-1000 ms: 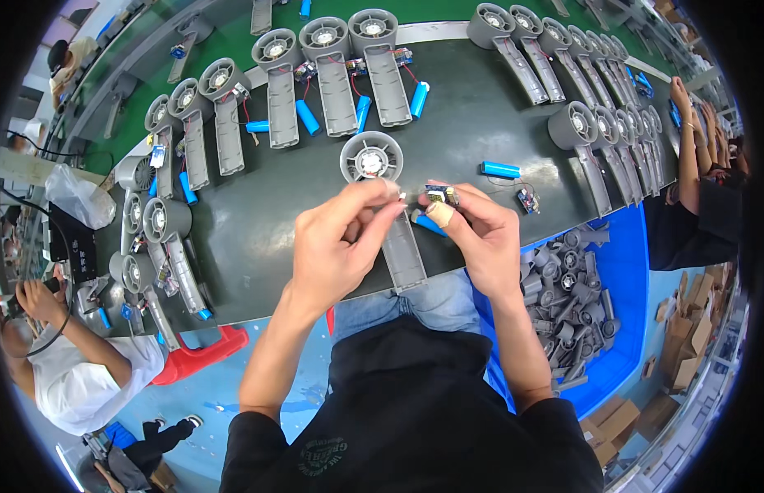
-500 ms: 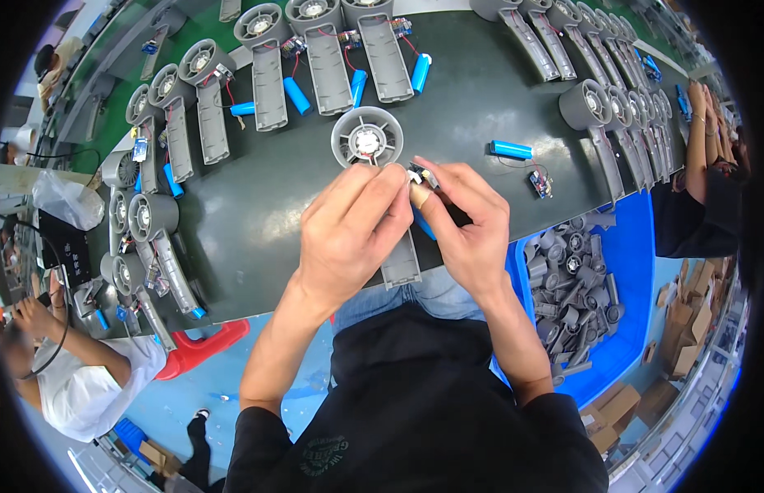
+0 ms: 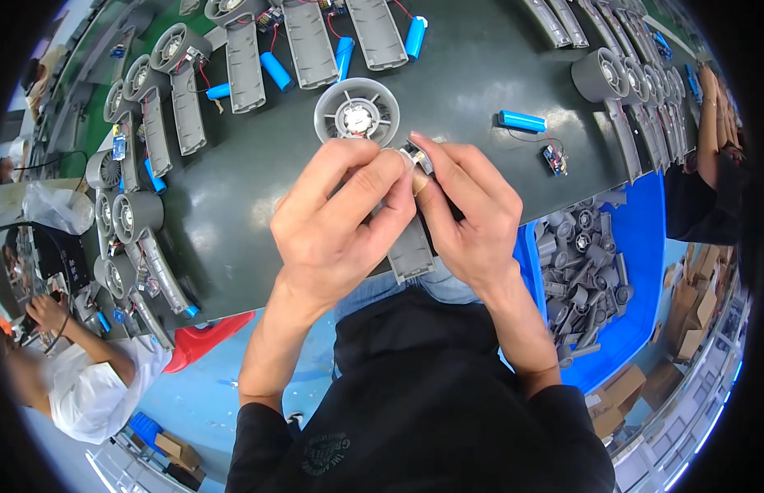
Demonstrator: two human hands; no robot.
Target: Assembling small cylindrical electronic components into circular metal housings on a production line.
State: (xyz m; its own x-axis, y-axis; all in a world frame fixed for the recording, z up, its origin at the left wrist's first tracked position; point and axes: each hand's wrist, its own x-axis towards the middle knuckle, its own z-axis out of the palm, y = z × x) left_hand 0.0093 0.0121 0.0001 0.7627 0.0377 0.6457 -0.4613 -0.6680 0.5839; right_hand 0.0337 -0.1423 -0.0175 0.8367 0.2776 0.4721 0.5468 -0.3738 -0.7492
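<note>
In front of me lies a grey fan housing point(image 3: 320, 115) with a round fan head and a long handle shell point(image 3: 411, 251) pointing toward me. My right hand point(image 3: 474, 209) pinches a small circuit board point(image 3: 418, 156) between thumb and forefinger, just right of the fan head. A yellowish wrap covers a fingertip there. My left hand point(image 3: 336, 218) is closed beside it, its fingertips meeting the board's near side; what they grip, perhaps a connector or wire, is hidden. Both hands hover over the handle and cover much of it.
To the right lie a blue battery cell point(image 3: 521, 122) and a wired circuit board point(image 3: 554, 158). Rows of grey fan housings point(image 3: 249, 70) line the table's far and left sides. A blue bin point(image 3: 657, 238) of grey parts stands at right. A person in white point(image 3: 102, 386) sits at left.
The view has shifted slightly, so the table things sit higher in it. Both hands stay together at the board, which has tilted a little; the blue cell near my right fingers is now hidden.
</note>
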